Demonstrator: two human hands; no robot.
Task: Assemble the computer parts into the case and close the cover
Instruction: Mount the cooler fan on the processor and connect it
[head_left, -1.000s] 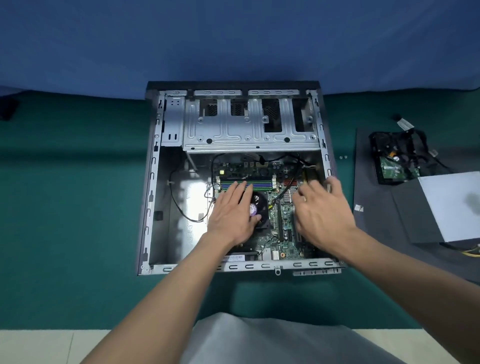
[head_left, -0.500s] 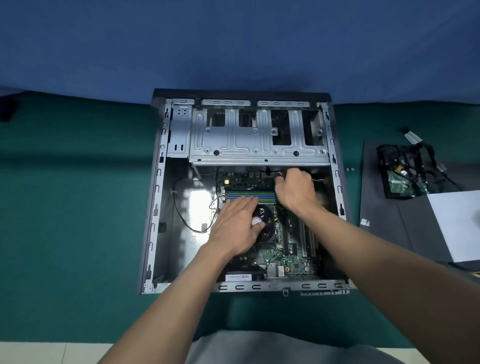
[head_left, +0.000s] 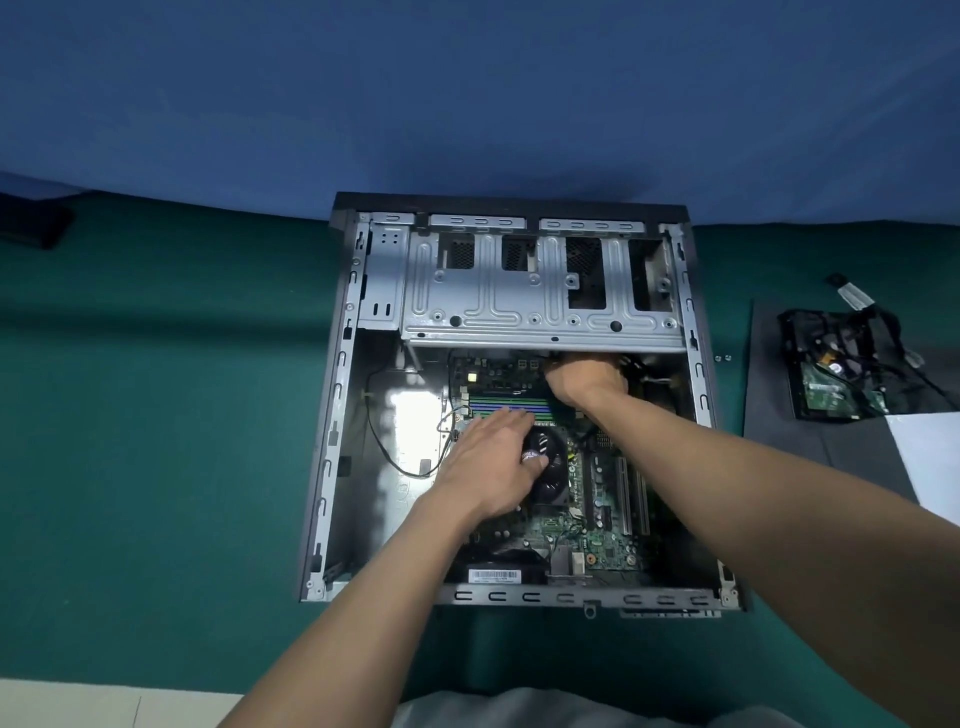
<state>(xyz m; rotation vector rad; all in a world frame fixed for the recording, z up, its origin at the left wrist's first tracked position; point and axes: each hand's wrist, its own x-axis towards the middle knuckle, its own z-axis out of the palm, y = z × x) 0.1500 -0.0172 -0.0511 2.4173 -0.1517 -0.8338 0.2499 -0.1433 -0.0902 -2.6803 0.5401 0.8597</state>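
An open computer case (head_left: 337, 395) lies flat on the green table, its cover off. A green motherboard (head_left: 597, 525) sits inside, with a black CPU fan (head_left: 550, 467) near its middle. My left hand (head_left: 488, 462) rests flat, fingers straight, on the fan's left side and the memory sticks (head_left: 498, 405). My right hand (head_left: 584, 382) reaches to the board's far edge, just under the silver drive cage (head_left: 540, 291). Its fingers are tucked beneath the cage by black cables, so what they touch is hidden.
A hard drive (head_left: 836, 379) wrapped in black cables lies on a dark grey panel (head_left: 795, 447) to the right of the case. A white sheet (head_left: 930, 457) overlaps that panel. Two small screws (head_left: 722, 358) sit just right of the case. A blue cloth hangs behind.
My right hand has moved from the right side of the motherboard up to its far edge under the drive cage. My left hand has stayed on the fan.
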